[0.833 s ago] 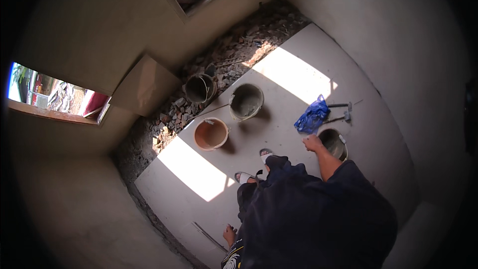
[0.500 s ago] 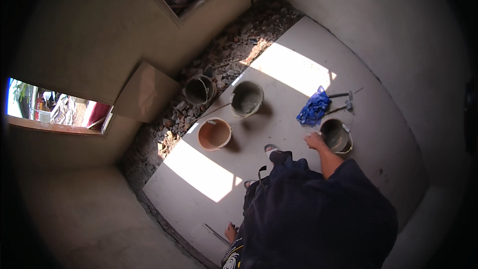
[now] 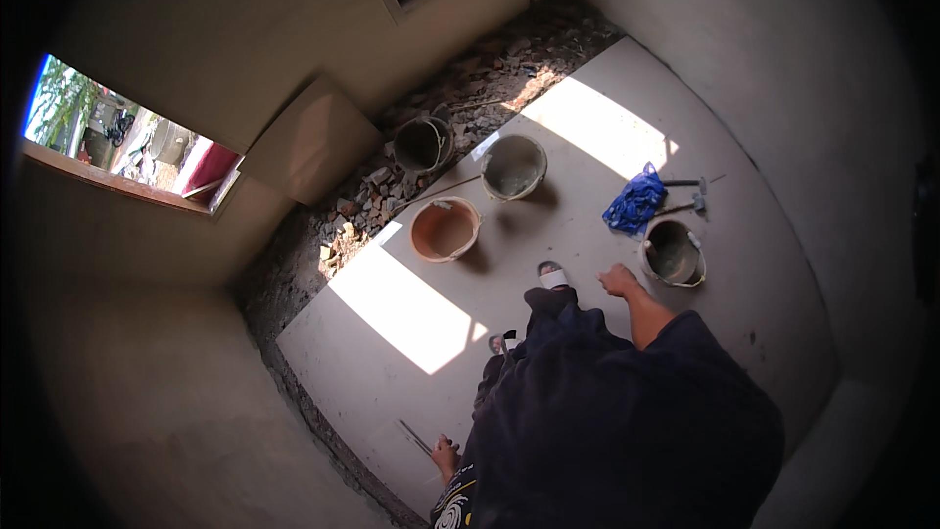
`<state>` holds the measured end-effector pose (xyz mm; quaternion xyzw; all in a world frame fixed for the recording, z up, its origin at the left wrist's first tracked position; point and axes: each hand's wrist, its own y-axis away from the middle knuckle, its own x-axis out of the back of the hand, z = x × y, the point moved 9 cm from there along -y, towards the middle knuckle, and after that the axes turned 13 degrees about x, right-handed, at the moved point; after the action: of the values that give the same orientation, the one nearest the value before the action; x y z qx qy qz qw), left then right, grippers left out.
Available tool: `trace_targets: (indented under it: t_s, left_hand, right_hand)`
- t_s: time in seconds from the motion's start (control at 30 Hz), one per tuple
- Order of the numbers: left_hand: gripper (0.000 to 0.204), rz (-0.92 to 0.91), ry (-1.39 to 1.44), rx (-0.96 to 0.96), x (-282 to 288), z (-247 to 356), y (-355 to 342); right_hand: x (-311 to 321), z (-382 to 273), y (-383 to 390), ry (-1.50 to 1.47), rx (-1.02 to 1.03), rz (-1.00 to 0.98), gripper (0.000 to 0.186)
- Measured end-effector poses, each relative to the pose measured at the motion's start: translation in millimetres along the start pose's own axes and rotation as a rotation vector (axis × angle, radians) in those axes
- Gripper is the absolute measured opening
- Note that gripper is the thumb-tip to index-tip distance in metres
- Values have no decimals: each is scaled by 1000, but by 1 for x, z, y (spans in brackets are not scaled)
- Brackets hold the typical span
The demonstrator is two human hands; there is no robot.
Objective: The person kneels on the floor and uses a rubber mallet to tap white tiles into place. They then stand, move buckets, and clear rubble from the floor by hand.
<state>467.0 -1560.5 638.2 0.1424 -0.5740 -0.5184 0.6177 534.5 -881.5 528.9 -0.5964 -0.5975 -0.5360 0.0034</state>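
Note:
My right hand hangs in front of me with its fingers curled together, and nothing shows in it. Just right of it stands a grey bucket with a wire handle, apart from the hand. Down at my left side is my left hand, small in view with its fingers bent; whether it holds anything I cannot make out. Thin dark rods show beside that hand, seemingly on the floor. Beyond the grey bucket lies a crumpled blue plastic sheet, with grey-headed hand tools next to it.
An orange bucket and a dark bucket stand ahead on the pale floor. Another bucket sits in broken rubble along the wall. A flat board leans below the windows. My sandalled feet are on the floor.
My view has shifted, so the buckets, blue sheet and windows appear higher and further right. My right hand, earlier at the grey bucket's rim in view, now shows a gap to it.

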Motion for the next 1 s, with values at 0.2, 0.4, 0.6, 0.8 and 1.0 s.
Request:
trace_targets:
  t_s: [0.2,0.4,0.6,0.8,1.0]
  left_hand:
    - [42,9,36,114,21,-108,-35]
    - [42,-1,54,89,20,-162,-69]
    - [44,-43,293,143,8,-144,-59]
    - [42,1,286,170,-5,-120,-14]
    - [41,11,385,175,-32,-113,8]
  right_hand:
    - [-29,-41,19,-229,-100,134,57]
    - [-48,-56,30,263,178,216,34]
    - [-46,-7,17,-35,-50,180,27]
    - [4,-57,1,-338,44,193,37]
    - [37,-60,-10,-288,46,152,45]
